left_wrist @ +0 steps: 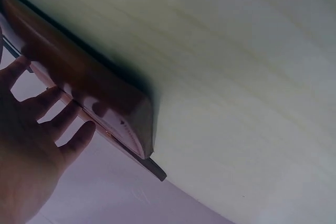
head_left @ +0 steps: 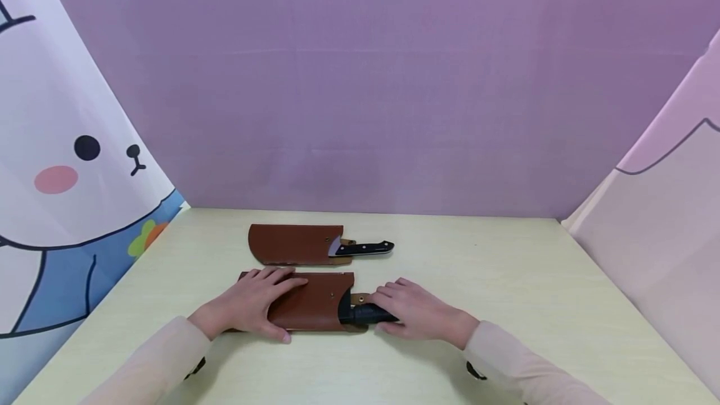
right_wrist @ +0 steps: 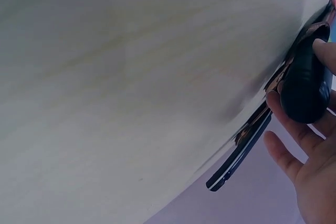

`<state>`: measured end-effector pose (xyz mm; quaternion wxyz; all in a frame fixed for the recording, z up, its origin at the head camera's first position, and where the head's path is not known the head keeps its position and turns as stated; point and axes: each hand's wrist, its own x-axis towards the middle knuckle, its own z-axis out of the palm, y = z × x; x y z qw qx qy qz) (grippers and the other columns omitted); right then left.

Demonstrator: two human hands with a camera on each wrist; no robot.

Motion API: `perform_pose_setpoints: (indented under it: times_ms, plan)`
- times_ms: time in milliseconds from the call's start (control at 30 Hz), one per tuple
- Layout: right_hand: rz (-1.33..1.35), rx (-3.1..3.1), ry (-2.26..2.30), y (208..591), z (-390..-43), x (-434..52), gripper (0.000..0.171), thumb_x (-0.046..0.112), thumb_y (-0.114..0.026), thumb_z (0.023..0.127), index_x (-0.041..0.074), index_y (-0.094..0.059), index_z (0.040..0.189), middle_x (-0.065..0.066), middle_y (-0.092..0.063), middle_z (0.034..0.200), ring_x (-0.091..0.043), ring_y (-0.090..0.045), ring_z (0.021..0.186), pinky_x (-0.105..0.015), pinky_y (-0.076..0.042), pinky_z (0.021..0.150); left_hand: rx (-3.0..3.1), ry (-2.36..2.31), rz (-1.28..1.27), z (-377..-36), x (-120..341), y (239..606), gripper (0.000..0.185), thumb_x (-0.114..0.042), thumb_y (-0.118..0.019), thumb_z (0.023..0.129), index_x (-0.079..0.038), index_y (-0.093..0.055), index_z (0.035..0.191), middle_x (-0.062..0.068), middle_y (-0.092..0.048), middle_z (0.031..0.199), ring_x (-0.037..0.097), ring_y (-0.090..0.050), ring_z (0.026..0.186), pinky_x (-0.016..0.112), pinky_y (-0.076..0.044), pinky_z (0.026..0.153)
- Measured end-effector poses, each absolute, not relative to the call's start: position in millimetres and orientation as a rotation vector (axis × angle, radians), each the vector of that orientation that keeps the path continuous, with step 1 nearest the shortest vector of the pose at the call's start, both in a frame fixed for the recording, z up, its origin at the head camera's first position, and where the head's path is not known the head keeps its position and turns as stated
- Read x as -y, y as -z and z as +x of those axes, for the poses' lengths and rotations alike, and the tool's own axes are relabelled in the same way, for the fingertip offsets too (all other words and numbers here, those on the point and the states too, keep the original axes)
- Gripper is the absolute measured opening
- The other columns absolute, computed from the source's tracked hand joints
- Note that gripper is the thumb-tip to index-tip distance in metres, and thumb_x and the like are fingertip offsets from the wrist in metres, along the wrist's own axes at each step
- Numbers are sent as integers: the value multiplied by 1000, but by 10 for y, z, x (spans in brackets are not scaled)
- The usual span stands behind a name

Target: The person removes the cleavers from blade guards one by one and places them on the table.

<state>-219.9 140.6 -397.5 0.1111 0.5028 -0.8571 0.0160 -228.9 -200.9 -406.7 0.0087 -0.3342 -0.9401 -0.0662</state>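
In the head view a brown leather sheath (head_left: 322, 299) lies flat on the table, with a black-handled knife (head_left: 368, 313) in its right end. Spread over the left part of this sheath is my left hand (head_left: 255, 303), its fingers reaching across the leather and its thumb near the front edge. My right hand (head_left: 420, 316) holds the knife by its handle. In the right wrist view the thumb and fingers lie around that black handle (right_wrist: 304, 90). The blade is mostly hidden inside the sheath. The left wrist view shows my fingertips along the sheath's side (left_wrist: 79, 66).
Behind, parallel to the first, lies a second brown sheath (head_left: 292, 245) holding a smaller knife with a riveted black handle (head_left: 368, 248). The pale wooden table (head_left: 506, 267) ends at a purple backdrop (head_left: 371, 92). Printed cloth (head_left: 56, 92) hangs at the left.
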Motion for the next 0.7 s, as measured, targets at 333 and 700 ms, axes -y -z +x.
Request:
perform_pose_setpoints:
  times_ms: [333, 700]
  plan:
    - [1506, 2505, -69, 4011, -2220, -1386, 39, 36, -64, 83, 17, -53, 115, 5, -64, 100, -5, -57, 85, -25, -45, 75, 2898, 195, -1061, -2322, 2005, 4084, 96, -82, -56, 58, -28, -42, 136, 5, -43, 134, 28, -39, 121, 56, -38, 88]
    - [1506, 2552, -93, 3998, -2231, -1368, 41, 35, -62, 85, 15, -53, 119, 4, -64, 103, -5, -58, 88, -26, -45, 74, 2891, 173, -1088, -2365, 1997, 4056, 93, -81, -58, 57, -29, -44, 134, 2, -45, 128, 26, -41, 118, 51, -41, 87]
